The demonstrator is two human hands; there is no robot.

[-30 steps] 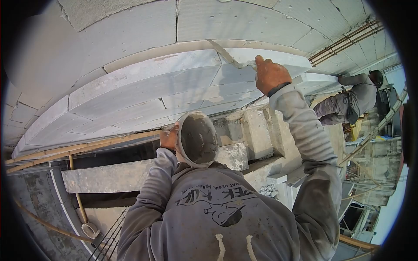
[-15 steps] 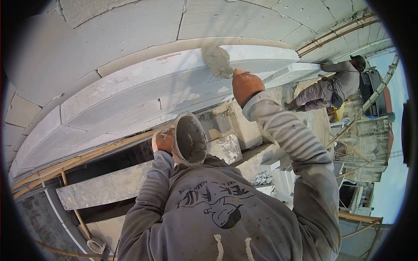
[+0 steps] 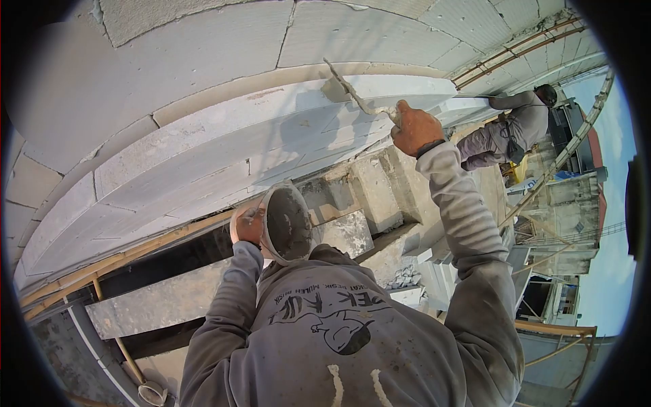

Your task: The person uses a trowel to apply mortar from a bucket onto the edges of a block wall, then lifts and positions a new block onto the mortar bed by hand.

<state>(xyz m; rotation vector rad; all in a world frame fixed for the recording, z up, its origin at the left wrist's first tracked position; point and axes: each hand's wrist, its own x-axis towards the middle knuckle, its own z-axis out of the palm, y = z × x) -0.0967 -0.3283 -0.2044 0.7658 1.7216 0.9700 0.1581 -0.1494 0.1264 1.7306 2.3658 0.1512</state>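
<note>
My right hand (image 3: 417, 129) is closed around the handle of a trowel (image 3: 352, 93), whose blade is turned edge-on above the white block ledge (image 3: 224, 114). A patch of grey mortar (image 3: 333, 90) shows on the ledge beside the blade. Lower down, my left hand (image 3: 249, 225) grips the rim of a round bucket (image 3: 288, 224), held tilted against my chest. Grey mortar coats the inside of the bucket. Part of the trowel handle is hidden in my fist.
A wall of large pale blocks (image 3: 203, 54) rises behind the ledge. Another person (image 3: 519, 129) stands at the right by the same wall. Wooden poles (image 3: 129, 254) and a concrete slab (image 3: 156, 298) lie below. A small pail (image 3: 152, 393) stands at lower left.
My right hand has shifted right and slightly up, and the trowel has turned from flat-facing to edge-on. My left hand still holds the bucket in nearly the same place.
</note>
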